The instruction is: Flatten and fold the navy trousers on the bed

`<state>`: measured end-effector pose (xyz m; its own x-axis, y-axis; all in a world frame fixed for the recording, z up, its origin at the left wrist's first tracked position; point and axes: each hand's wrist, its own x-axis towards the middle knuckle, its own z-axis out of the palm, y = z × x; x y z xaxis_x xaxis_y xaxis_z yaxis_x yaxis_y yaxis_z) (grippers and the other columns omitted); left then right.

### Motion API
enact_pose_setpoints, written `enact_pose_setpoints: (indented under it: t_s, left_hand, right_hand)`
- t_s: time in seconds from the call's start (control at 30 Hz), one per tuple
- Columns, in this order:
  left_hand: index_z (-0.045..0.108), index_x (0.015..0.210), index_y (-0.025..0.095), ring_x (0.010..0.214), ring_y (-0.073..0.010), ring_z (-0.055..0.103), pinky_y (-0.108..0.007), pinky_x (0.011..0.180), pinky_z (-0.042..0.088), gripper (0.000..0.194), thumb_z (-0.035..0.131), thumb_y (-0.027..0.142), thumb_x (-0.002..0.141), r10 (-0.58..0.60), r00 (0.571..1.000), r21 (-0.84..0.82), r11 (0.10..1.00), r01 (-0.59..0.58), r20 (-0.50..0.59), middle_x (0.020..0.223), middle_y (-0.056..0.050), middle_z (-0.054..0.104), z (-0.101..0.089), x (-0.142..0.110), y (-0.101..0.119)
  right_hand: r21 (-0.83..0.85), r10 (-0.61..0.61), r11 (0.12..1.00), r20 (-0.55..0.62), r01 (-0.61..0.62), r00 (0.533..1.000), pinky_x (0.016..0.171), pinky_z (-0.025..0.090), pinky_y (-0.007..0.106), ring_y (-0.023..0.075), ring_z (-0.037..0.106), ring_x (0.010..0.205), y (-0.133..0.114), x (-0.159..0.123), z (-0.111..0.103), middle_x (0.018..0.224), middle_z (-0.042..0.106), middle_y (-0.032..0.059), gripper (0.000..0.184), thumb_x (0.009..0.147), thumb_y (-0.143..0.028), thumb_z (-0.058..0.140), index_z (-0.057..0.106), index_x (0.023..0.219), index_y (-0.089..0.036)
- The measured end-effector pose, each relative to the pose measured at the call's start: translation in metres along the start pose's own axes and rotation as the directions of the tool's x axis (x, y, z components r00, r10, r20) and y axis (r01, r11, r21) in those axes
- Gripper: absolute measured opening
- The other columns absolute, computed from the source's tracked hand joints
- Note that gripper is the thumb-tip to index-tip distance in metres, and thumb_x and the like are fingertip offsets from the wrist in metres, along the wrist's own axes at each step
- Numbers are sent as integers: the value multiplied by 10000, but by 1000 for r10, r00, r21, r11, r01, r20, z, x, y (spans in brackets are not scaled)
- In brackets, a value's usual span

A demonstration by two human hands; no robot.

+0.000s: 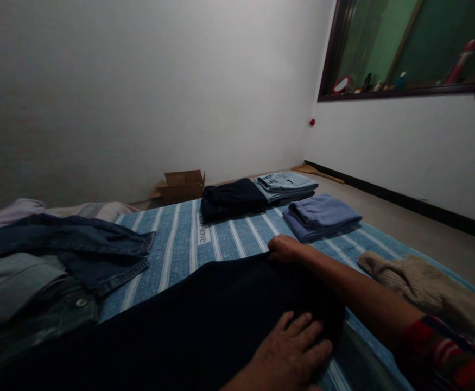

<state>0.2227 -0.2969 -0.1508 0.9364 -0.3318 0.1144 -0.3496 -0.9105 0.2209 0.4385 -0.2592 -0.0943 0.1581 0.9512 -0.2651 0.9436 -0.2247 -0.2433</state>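
Dark navy trousers [204,309] lie spread across the near part of the bed, running off the lower left of the view. My left hand [288,350] rests flat on them near the right end, fingers spread and palm down. Farther out, my right hand [284,248] is closed on the far edge of the trousers, fingers curled round the cloth. Just beyond that hand sits a folded blue-purple garment [322,215]. Behind it are folded dark jeans [233,198] and folded light-blue jeans [288,184].
A blue striped sheet [180,239] covers the bed. Loose jeans [70,244] and a grey garment [13,288] are heaped at left. A beige knitted item [420,282] lies by the right edge. Past the bed stand a cardboard box [182,187] and a white wall [147,92].
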Motion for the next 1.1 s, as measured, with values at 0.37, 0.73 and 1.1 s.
enact_pose_setpoints:
  t_s: [0.37, 0.73, 1.1]
  left_hand:
    - [431, 1264, 165, 1199, -220, 487, -380, 989, 420, 444, 492, 359, 870, -154, 974, -102, 985, 138, -169, 1315, -118, 517, -31, -1, -10]
    - [539, 1069, 161, 1049, -196, 566, -372, 923, 466, 241, 456, 131, 845, -187, 941, 55, 976, 211, -282, 1114, -73, 617, -10, -6, -33]
    - [524, 1216, 103, 1201, -345, 471, -510, 995, 403, 625, 638, 481, 731, -521, 777, 97, 806, 584, -352, 1278, -193, 532, 9, -14, -28]
  right_hand:
    - [125, -4, 992, 94, -8, 996, 532, 359, 215, 158, 590, 688, 9, -8, -4, 780, 670, 35, 468, 651, -566, 676, 701, 855, -145]
    - [145, -5, 989, 85, -7, 996, 485, 333, 192, 123, 551, 612, -5, -16, -11, 691, 646, -8, 230, 655, -254, 673, 708, 858, -152]
    - [-44, 25, 999, -82, -29, 996, 590, 343, 238, 197, 612, 792, -10, -26, 1, 839, 672, 74, 196, 737, -250, 570, 669, 882, -161]
